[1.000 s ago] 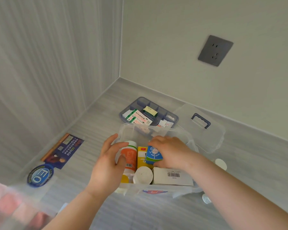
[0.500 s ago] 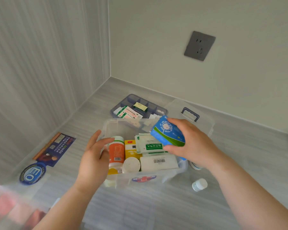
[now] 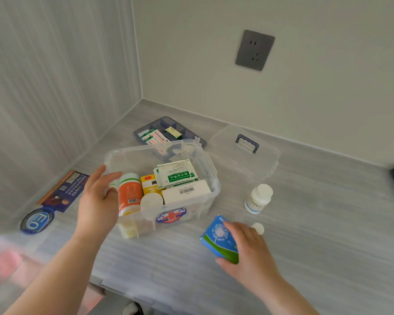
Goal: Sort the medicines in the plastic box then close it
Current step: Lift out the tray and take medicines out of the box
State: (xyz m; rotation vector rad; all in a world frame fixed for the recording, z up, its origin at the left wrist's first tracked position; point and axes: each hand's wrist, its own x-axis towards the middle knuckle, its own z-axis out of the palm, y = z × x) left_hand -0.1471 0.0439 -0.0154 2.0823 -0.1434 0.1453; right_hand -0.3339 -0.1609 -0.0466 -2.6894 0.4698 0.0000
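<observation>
The clear plastic box with a red cross sticker stands open on the grey counter. Inside it are an orange bottle, a yellow carton, green-and-white sachets, a white carton with a barcode and a white cap. My left hand rests open against the box's left rim, beside the orange bottle. My right hand holds a blue-and-green carton down on the counter, in front of the box and to its right.
The clear lid with a blue handle lies behind the box on the right. A blue divider tray with small packs sits behind it. A white bottle and a small white cap stand on the counter at right. A leaflet lies left.
My right hand has carried the blue-and-green carton out of the box and down onto the counter at front right. My left hand has opened slightly at the box's left rim.
</observation>
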